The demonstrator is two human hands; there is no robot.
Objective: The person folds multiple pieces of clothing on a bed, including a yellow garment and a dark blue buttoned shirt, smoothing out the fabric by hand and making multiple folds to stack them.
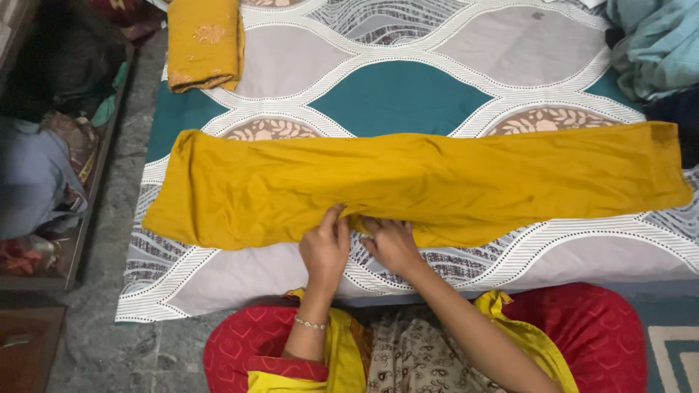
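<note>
So I've got the long mustard cloth (422, 182) laid flat across the patterned bedsheet (400, 94), running left to right. My left hand (325, 247) and right hand (393, 244) sit side by side at the middle of its near edge, fingers pinched together on that edge. Feels like I'm mid-fold here. Next move probably needs an even lift so the edge stays straight. Another folded mustard piece (205, 40) sits far left.
</note>
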